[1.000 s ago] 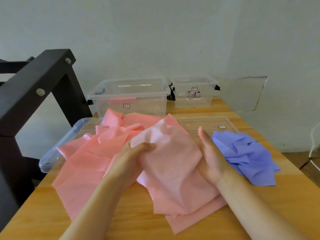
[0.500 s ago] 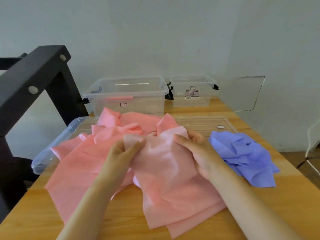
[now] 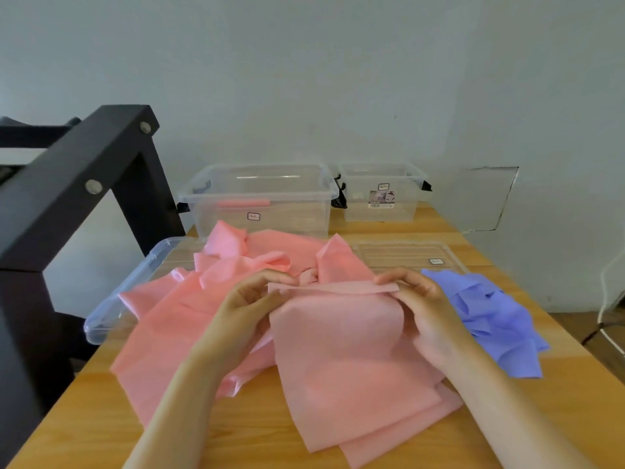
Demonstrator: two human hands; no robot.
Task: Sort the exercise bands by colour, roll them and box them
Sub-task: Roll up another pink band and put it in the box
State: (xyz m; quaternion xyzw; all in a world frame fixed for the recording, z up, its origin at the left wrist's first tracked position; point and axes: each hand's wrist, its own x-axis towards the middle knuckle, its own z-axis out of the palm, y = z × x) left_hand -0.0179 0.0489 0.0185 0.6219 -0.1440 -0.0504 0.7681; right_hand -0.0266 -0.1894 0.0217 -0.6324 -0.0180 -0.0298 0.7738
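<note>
Figure: My left grip (image 3: 252, 301) and right grip (image 3: 424, 308) each pinch one end of the far edge of the pink band (image 3: 341, 353), folded over, I judge, to start a tight roll. The band spans both grips and drapes over the pink pile (image 3: 162, 319) on the worktop (image 3: 84, 421). The blue bands (image 3: 490, 316) lie just beside the right grip.

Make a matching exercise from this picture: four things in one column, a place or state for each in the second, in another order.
1. pale pink elastic band
2. purple elastic band
3. large clear plastic box
4. small clear plastic box

A. stands at the back right
B. top edge pinched by left hand and right hand
C. holds a pink roll
D. lies crumpled on the wooden table, untouched

Pairs: 1-B, 2-D, 3-C, 4-A
</note>
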